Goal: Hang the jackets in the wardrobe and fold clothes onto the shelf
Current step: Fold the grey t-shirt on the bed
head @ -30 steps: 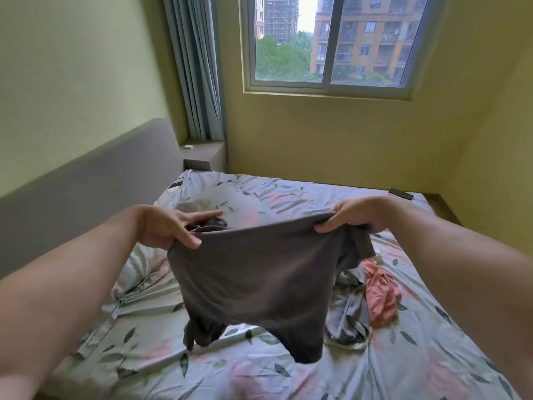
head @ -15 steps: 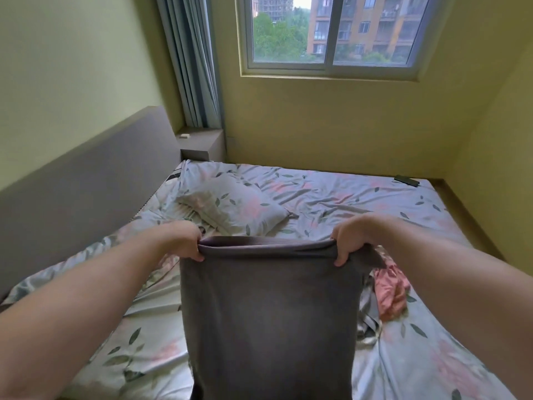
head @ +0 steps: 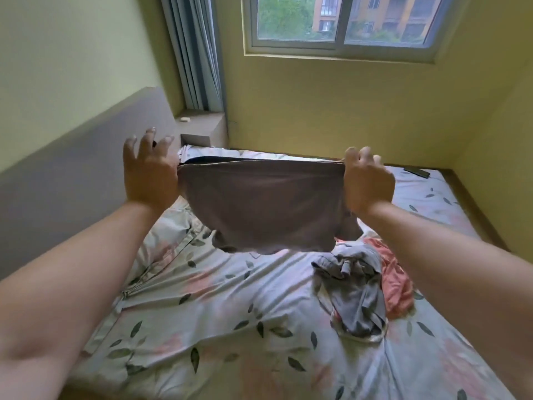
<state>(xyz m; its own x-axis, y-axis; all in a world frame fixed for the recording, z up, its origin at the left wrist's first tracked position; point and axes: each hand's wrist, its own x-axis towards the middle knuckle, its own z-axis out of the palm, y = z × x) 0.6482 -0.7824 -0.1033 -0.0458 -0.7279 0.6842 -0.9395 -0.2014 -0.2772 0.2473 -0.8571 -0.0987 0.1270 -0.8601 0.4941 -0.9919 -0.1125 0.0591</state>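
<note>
A dark grey garment (head: 259, 206) hangs stretched in the air between both hands, above the bed. My left hand (head: 148, 174) holds its left top corner with the thumb side, while its other fingers spread upward. My right hand (head: 367, 180) grips the right top corner with curled fingers. The cloth's lower edge flares away from me and clears the bed. A crumpled grey garment (head: 356, 293) and a coral-pink one (head: 396, 281) lie on the bed below my right forearm.
The bed (head: 230, 327) has a floral leaf-print sheet, with a pillow (head: 164, 241) by the grey headboard (head: 72, 168). A small ledge (head: 202, 125) stands in the corner under the curtain (head: 193, 53). A dark flat object (head: 416, 172) lies at the bed's far right.
Both hands have lifted the grey garment higher and swung it forward, so its lower part now billows away instead of hanging straight down. My left fingers have spread open.
</note>
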